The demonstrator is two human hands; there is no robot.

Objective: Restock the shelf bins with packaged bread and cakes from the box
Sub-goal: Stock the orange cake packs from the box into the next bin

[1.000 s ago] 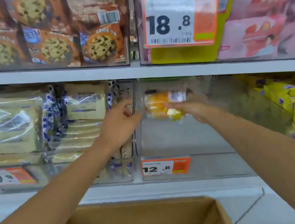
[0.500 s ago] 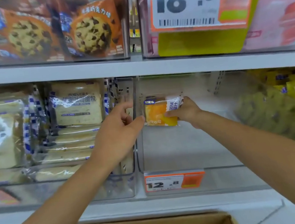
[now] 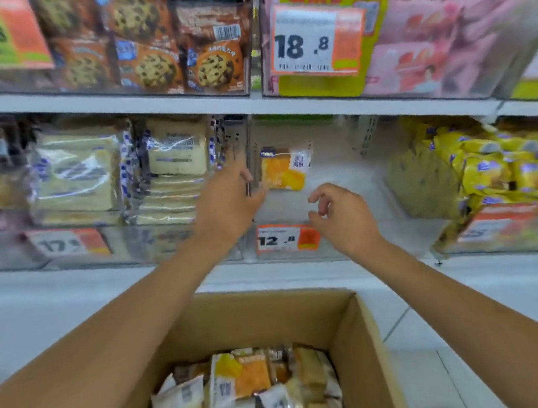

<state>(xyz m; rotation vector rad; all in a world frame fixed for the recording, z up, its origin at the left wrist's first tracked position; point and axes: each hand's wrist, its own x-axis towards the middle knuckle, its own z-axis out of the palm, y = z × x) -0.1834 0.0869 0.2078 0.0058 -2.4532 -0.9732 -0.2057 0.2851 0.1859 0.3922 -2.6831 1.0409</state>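
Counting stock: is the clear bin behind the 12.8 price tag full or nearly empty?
Nearly empty: one orange cake pack sits in the clear bin, bare floor around it.

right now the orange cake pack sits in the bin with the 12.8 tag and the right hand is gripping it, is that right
Not quite. The head view shows the right hand apart from the orange cake pack, its fingers loosely curled and holding nothing. The pack does sit in the bin with the 12.8 tag.
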